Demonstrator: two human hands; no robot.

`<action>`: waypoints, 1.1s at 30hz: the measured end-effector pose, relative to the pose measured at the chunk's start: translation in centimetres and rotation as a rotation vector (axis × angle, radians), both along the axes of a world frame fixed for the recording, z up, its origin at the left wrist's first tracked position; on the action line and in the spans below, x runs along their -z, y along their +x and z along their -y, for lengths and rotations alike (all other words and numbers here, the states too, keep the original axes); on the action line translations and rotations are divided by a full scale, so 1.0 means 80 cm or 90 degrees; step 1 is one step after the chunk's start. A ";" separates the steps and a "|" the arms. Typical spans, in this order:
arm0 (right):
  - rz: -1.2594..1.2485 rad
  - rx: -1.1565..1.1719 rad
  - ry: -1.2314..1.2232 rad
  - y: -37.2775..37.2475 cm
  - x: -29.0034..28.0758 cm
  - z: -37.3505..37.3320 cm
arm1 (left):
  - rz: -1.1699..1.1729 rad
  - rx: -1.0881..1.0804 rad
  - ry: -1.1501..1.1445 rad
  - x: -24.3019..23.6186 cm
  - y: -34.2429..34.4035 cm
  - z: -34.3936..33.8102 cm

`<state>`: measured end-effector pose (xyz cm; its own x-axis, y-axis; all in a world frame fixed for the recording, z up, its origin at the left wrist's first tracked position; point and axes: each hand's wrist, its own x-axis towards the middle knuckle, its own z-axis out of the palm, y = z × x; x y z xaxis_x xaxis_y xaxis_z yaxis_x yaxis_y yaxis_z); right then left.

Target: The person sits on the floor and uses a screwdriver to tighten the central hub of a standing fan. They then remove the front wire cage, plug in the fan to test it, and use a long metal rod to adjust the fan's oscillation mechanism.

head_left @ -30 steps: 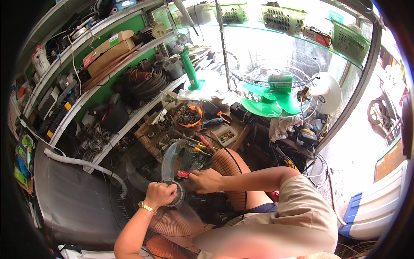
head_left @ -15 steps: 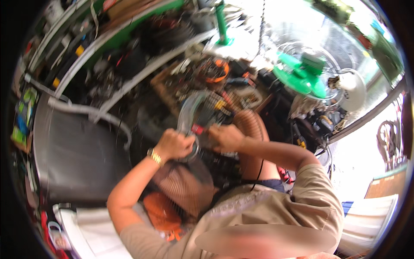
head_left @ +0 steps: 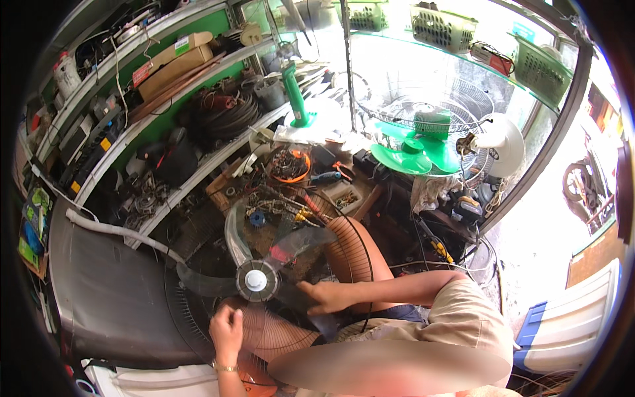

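A fan blade [head_left: 301, 243] of clear grey plastic faces up over my lap, with a white-centred hub [head_left: 256, 280]. Behind it is a black wire fan guard [head_left: 360, 245], resting across my bare legs. My right hand [head_left: 329, 297] lies at the blade's right side, fingers stretched toward it; whether they touch it is hard to tell. Below and left of the hub, my left hand [head_left: 227, 334] is raised with curled fingers, and anything in them is hidden. A red object [head_left: 282, 253] shows through the clear blade.
Ahead lie an orange bowl [head_left: 305, 173] of small parts and a parts tray [head_left: 346, 198]. A green fan [head_left: 410, 155] stands at the right beside a glass shelf. Loaded shelves [head_left: 192, 86] line the left, above a dark padded seat [head_left: 112, 284].
My hands, close together at the hub before, have parted and drawn back toward my body. The blade is now uncovered. The view has shifted, showing more of the shelves and far side.
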<state>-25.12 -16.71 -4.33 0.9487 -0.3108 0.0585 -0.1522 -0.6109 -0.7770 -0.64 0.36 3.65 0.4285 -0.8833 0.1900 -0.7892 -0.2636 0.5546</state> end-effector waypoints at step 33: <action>0.120 -0.190 -0.515 0.157 -0.064 0.057 | -1.142 0.103 -0.052 0.080 0.058 0.068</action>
<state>-12.54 -21.29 0.83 0.9360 0.1534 0.3168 0.1891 -0.9783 -0.0850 3.96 -5.06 -2.74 0.0586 -0.9461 -0.3185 0.7113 -0.1843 0.6783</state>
